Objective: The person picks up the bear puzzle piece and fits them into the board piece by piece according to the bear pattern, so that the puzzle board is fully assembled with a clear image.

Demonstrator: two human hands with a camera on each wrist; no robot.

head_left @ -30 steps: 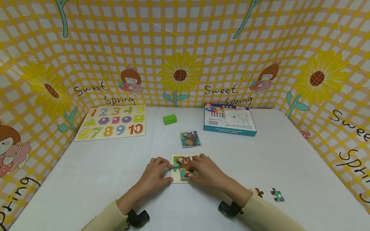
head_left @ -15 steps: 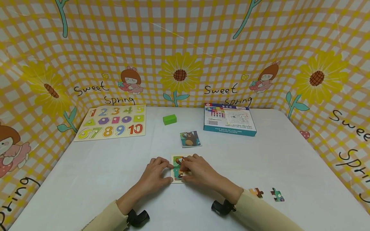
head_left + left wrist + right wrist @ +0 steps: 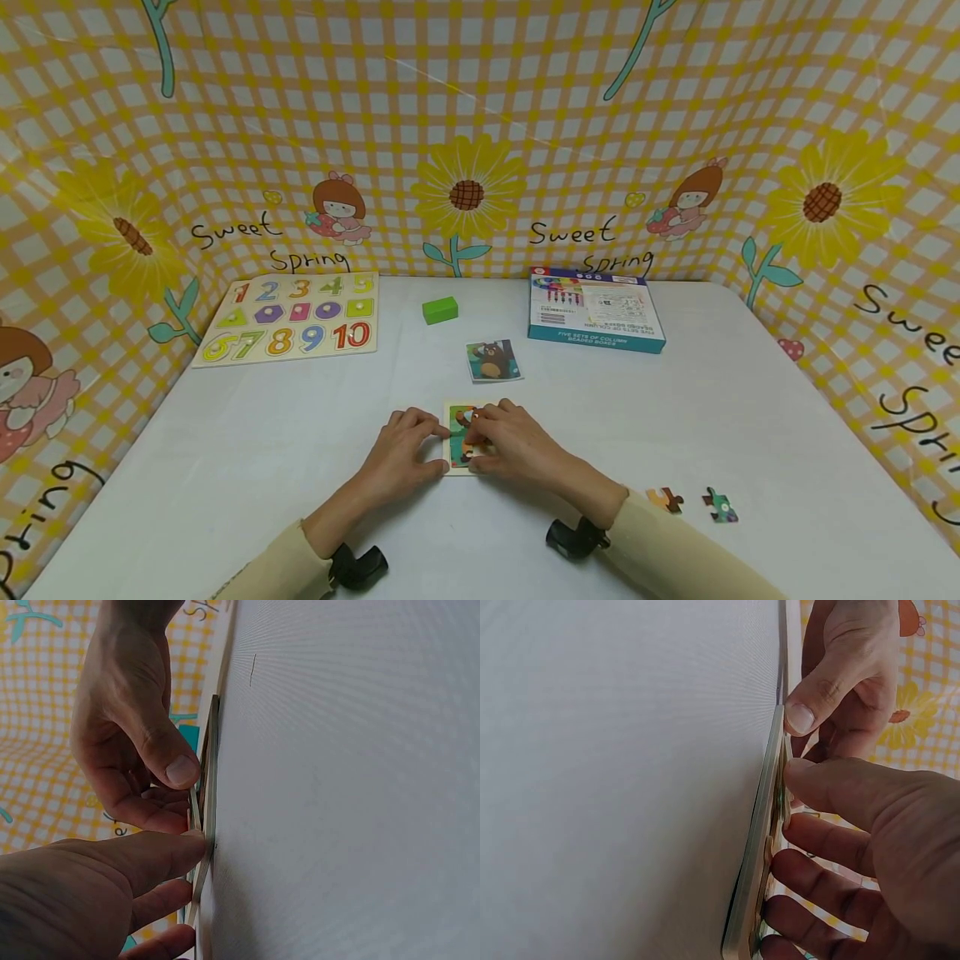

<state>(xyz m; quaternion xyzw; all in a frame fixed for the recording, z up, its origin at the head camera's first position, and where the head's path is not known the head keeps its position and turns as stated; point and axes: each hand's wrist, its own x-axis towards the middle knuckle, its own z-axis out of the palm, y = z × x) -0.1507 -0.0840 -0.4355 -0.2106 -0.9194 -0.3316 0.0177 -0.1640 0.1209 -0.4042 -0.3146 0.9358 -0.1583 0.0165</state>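
A small puzzle board (image 3: pixel 447 414) with a bear picture lies flat in front of me, its right part covered by my right hand (image 3: pixel 528 446). My left hand (image 3: pixel 401 454) holds the board's left edge, index finger at the side and thumb by the lower corner. Between right thumb and index finger I pinch a jigsaw piece (image 3: pixel 459 454) over the lower left of the board. The right wrist view shows this piece (image 3: pixel 787 784) slightly tilted above the board (image 3: pixel 754 855). Two loose jigsaw pieces, one brown and orange (image 3: pixel 667 500), one green (image 3: pixel 722 506), lie right of my forearm.
Beyond the board lies a bear picture card (image 3: pixel 493 362), with a green block (image 3: pixel 440 311) behind it. A number and shape board (image 3: pixel 288 321) is at back left, a flat teal-edged box (image 3: pixel 596 312) at back right. A checked cloth (image 3: pixel 465 100) rises behind the table.
My right hand has shifted left across the board, bringing the pinched piece from the lower middle to the lower left corner area. The left hand stays at the edge.
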